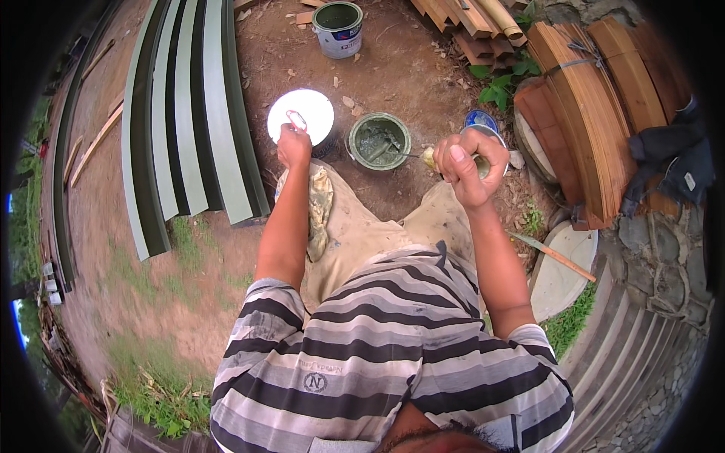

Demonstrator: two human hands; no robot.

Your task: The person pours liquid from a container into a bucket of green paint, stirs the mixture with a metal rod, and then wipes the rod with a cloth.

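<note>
My left hand (293,145) is closed around a pale, red-edged grip on top of a white round lid-like thing (313,112), which is too bright to make out further. To the right of it, between my feet, stands a round bucket (406,142) of wet green paint. My right hand (474,170) makes a fist beside this bucket. A thin metal rod (410,155) runs from near the fist into the bucket, where a paint-coated head rests, perhaps a small roller. The fist hides most of the handle. A yellowish lump (429,158) shows beside the fingers.
Long grey-green metal channels (230,98) lie at the left. Farther off stands a paint bucket (337,41). A blue-rimmed can (481,119) is partly behind my right hand. Stacked timber (578,113), dark cloth (672,162) and a brush-like tool (559,257) on a pale round slab are right.
</note>
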